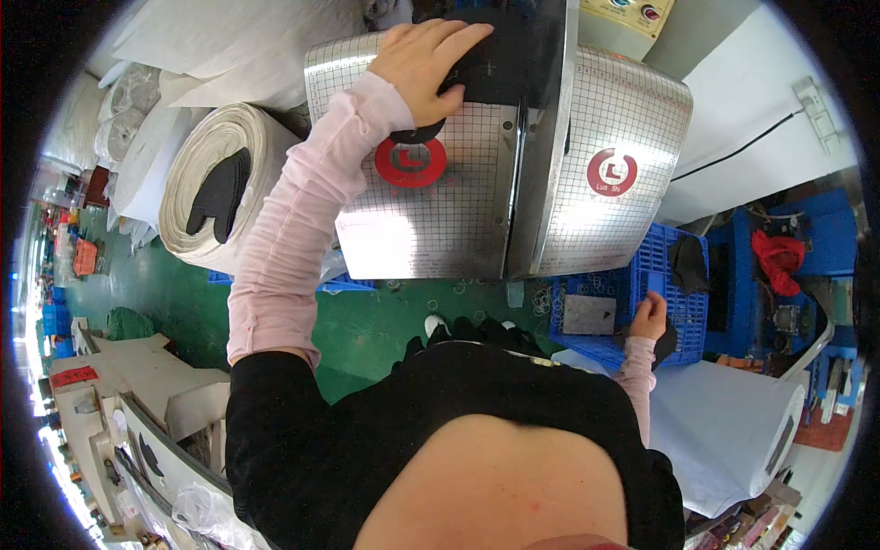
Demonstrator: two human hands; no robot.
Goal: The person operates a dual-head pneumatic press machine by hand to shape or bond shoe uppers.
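My left hand lies with its fingers spread on a black sheet at the far side of a gridded metal worktable. A dark rounded edge shows beneath the wrist, over a red ring mark. Lower right, my right hand is curled closed at the blue plastic crate. Close beside its wrist is a dark flat piece. Whether the fingers grip that piece or something else is hidden.
A metal bar splits the worktable from a second gridded plate. Left stands a thick white roll bearing black cut pieces. More black pieces lie in the crate. Blue machinery stands right; a white roll lies lower right.
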